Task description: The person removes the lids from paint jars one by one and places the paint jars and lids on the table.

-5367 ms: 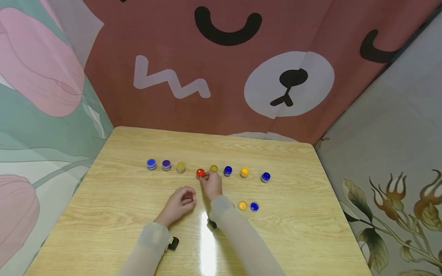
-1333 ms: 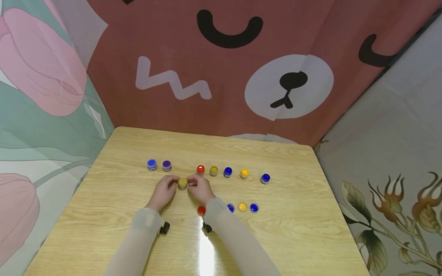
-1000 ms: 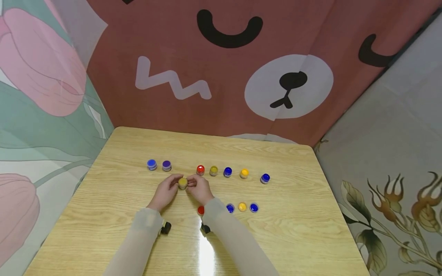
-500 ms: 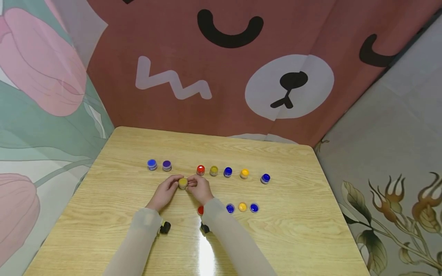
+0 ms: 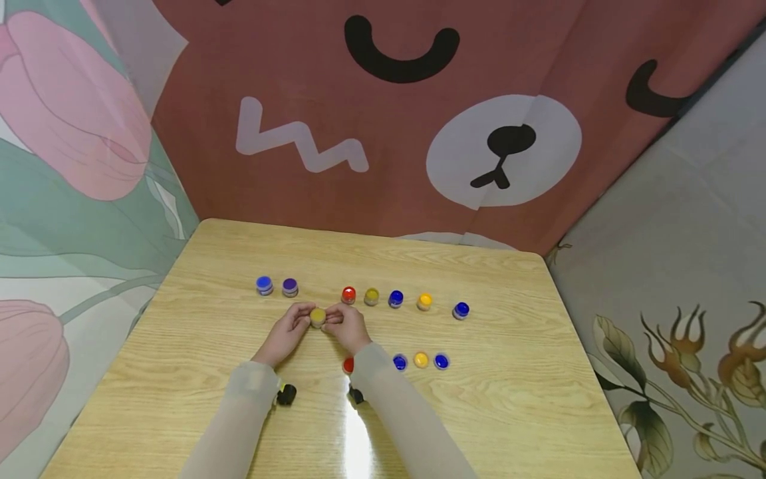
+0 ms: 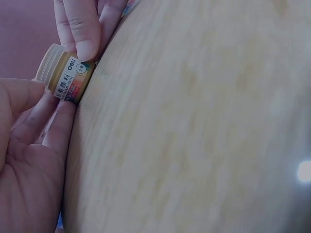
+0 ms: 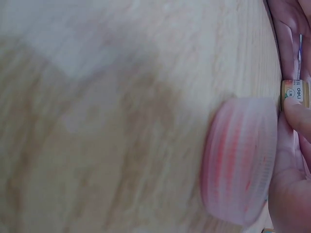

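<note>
Between my two hands a small ochre paint jar (image 5: 318, 317) stands upright on the table, its translucent lid on. My left hand (image 5: 286, 334) holds it from the left; in the left wrist view its thumb (image 6: 26, 92) is at the lid, with fingers behind the jar. My right hand (image 5: 350, 327) pinches the jar's lower part from the right. The label with "deli" shows in both wrist views. A red lid (image 7: 238, 162) lies near my right wrist, partly covered by the sleeve in the head view.
Behind my hands stand a blue jar (image 5: 264, 285) and a purple jar (image 5: 290, 287), then uncovered red (image 5: 348, 295), ochre (image 5: 372, 297), blue (image 5: 396, 299), yellow (image 5: 424, 301) and blue (image 5: 461, 311) jars. Nearer lie blue (image 5: 399, 361), yellow (image 5: 421, 360) and blue (image 5: 441, 361) lids.
Since the earliest frame, the ochre jar has come forward from the back row into both hands. My right hand has left the red jar; the red lid now lies down. Hands barely move over the last second.
</note>
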Demonstrator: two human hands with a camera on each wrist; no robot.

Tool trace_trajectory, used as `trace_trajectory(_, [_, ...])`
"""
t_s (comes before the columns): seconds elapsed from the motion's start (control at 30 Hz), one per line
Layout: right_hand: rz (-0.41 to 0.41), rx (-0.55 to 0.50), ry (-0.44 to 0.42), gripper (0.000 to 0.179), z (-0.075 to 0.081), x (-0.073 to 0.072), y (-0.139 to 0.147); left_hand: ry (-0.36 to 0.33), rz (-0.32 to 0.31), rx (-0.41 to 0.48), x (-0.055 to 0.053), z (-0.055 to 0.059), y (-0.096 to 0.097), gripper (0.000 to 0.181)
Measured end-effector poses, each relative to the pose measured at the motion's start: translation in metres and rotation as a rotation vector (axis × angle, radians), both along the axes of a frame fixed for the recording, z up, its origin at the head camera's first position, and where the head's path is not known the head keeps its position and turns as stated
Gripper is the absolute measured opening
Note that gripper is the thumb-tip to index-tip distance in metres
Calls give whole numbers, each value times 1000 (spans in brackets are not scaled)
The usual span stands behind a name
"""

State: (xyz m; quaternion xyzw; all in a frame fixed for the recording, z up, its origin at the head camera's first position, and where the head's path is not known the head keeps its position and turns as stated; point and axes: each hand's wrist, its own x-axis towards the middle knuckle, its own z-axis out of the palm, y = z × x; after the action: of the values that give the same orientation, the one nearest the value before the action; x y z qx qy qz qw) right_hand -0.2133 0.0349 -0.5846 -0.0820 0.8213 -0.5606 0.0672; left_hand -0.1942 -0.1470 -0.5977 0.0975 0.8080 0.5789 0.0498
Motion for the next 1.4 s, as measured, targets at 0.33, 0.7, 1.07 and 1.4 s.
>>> trace_trajectory(0.33, [-2, -40, -33, 25, -1, 0, 2, 1, -16, -52, 1, -1, 0, 38])
trace_trajectory(0.7, [1, -71, -54, 24, -2, -1, 2, 18, 18, -33, 3, 0, -2, 34])
trace_trajectory(1.07, [3, -90, -67, 25, -7, -3, 4, 22, 26, -75, 3, -1, 1, 37])
trace_trajectory(1.4, [11, -92, -59, 25, -8, -2, 5, 8, 23, -63, 5, -3, 0, 38])
